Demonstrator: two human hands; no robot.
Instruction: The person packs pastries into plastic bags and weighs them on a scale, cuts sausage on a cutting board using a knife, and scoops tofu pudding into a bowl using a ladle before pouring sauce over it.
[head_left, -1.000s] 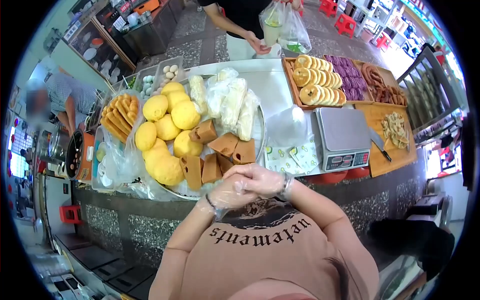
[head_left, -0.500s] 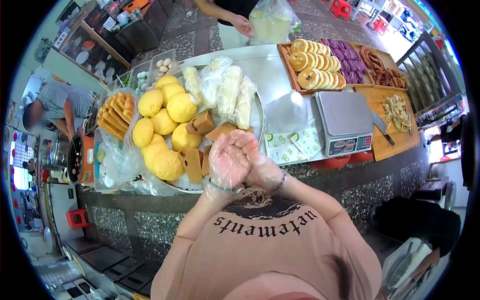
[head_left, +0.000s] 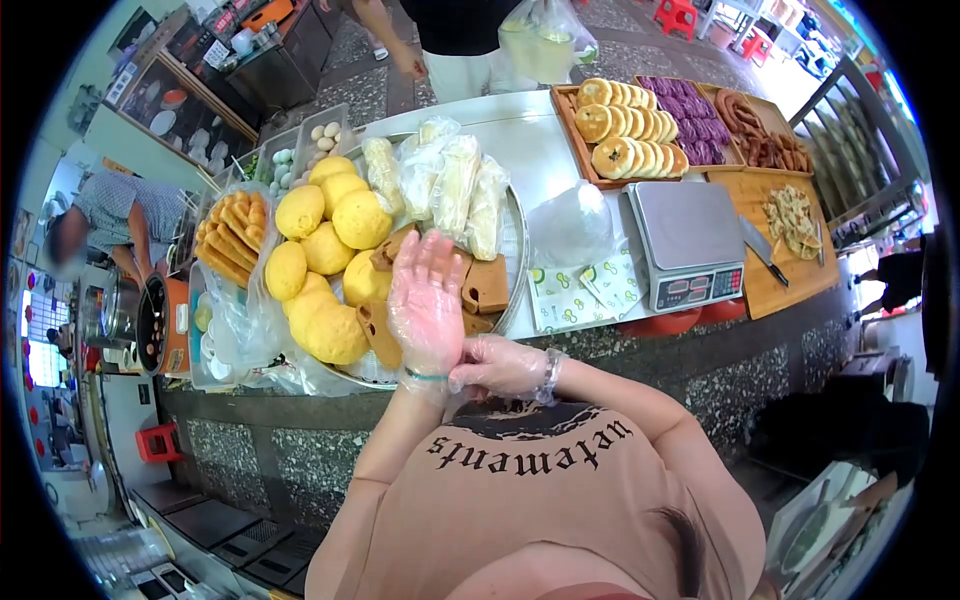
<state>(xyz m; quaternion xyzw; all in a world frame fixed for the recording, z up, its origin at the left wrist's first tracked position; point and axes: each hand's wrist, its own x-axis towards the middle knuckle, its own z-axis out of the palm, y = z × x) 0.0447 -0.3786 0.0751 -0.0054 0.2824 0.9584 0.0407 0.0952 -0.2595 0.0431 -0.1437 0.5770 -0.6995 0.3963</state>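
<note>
My left hand [head_left: 427, 305], in a clear plastic glove, is raised palm up with its fingers stretched out, and holds nothing. At its wrist my right hand [head_left: 503, 365], also gloved, has its fingers closed around the glove's cuff. Beyond them a round tray [head_left: 522, 250] bears several yellow buns [head_left: 326, 249], brown cake pieces [head_left: 486, 287] and bagged pale rolls [head_left: 457, 185]. The left hand covers part of the brown pieces. To the right of the tray are a stack of plastic bags [head_left: 572, 225] and a scale [head_left: 686, 225].
Fried sticks [head_left: 232, 238] and egg boxes [head_left: 325, 138] stand at the left. Flat cakes [head_left: 638, 157], purple rolls [head_left: 690, 130] and a knife [head_left: 765, 252] on a board [head_left: 740, 190] are at the right. Across the counter a person [head_left: 455, 45] stands near a hanging bag [head_left: 545, 45].
My hands, clasped together earlier, have come apart; the left has opened and extended, and the right has moved to its wrist. The person across has shifted left.
</note>
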